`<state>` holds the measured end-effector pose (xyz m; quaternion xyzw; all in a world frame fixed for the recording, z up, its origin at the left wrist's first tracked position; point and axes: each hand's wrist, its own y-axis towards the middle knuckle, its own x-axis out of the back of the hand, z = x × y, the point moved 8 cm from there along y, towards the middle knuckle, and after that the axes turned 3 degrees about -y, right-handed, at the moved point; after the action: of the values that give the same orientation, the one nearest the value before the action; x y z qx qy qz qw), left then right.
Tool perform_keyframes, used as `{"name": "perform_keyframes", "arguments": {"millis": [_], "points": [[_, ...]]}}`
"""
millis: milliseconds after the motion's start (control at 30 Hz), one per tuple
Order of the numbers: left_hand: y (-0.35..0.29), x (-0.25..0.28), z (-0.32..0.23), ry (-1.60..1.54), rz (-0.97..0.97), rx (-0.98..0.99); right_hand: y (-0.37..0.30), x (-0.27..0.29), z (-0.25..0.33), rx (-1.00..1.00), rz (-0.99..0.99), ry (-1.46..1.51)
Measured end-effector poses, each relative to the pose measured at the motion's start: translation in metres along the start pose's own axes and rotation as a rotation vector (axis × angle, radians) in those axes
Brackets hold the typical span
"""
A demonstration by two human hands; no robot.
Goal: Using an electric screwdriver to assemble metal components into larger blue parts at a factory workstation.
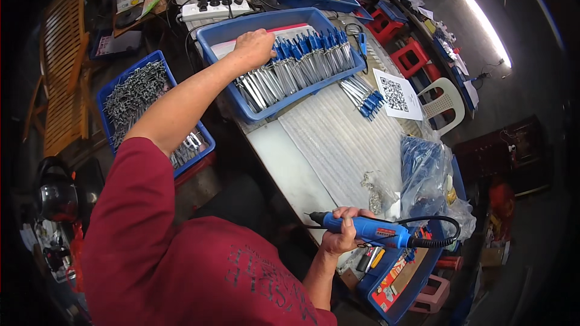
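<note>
My left hand [254,48] reaches into a long blue tray [208,37] at the back of the table. Its fingers are closed beside the blue ends of the thin metal rods [296,75] lying in rows there; what they pinch is hidden. At the lower right, my right hand [340,240] is wrapped round a blue electric screwdriver [382,233], its dark tip pointing left and its black cord looping at the right. Outside the tray, several more blue-ended rods [362,98] lie in a small group on a whitish foam sheet [338,139].
A blue bin of metal parts [136,93] stands left of the table. Clear plastic bags [426,169] and small metal pieces [371,190] lie at the right. Another blue tray [386,308] is below them. A white power strip [214,9] and printed paper [397,95] flank the rod tray.
</note>
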<state>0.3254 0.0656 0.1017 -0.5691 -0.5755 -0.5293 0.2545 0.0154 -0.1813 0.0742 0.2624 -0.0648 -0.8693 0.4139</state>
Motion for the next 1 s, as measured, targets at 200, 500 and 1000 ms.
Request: {"name": "perform_keyframes", "arguments": {"millis": [200,500,1000], "points": [[-0.008,0.017,-0.018,0.059,-0.071,-0.068,0.000,0.002,0.001,0.001,-0.012,0.007],[-0.008,0.007,-0.124,-0.377,-0.078,-0.417,0.004,0.005,0.002,0.030,-0.061,0.016],[0.059,-0.175,-0.211,-0.299,0.219,-0.471,0.018,0.019,-0.014,-0.050,-0.050,0.037]]}}
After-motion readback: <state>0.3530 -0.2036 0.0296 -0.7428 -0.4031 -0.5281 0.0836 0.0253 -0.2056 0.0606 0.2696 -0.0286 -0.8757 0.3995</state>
